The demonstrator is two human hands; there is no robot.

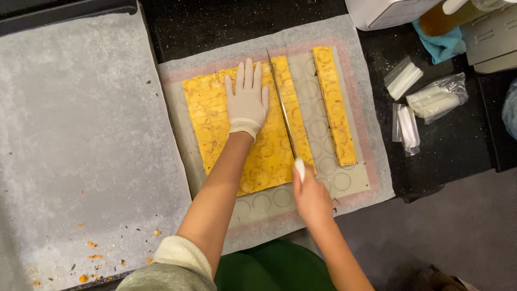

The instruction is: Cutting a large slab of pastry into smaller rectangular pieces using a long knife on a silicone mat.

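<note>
The large parchment-lined tray (81, 151) lies well to the left of the left hand, with orange crumbs (89, 258) scattered near its lower edge. The black counter (447, 145) extends under and to the right of the work area.

The baking mat (323, 178), printed with circles and resting on a sheet of parchment (377, 178), lies directly under both hands. The yellow slab (215, 124), scored into small squares, sits on the mat. The left hand (246, 99), wearing a white glove, lies flat on the slab with fingers extended and spread; it presses down and grasps nothing.

The knife (283, 108) lies just to the right of the left hand, its long blade running along the slab near the right edge, tip pointing away from the person. The right hand (311, 196), bare, is closed around the white knife handle (299, 168) at the near end of the slab.

The narrow cut strip (335, 105) of the same yellow material lies on the mat to the right of the blade, apart from the slab, with bare mat between them.

Three clear bags of white sticks (425, 102) lie on the counter well to the right of the right hand. A blue cloth (442, 46) lies beyond them, beside a white appliance (388, 13) at the far edge.
</note>
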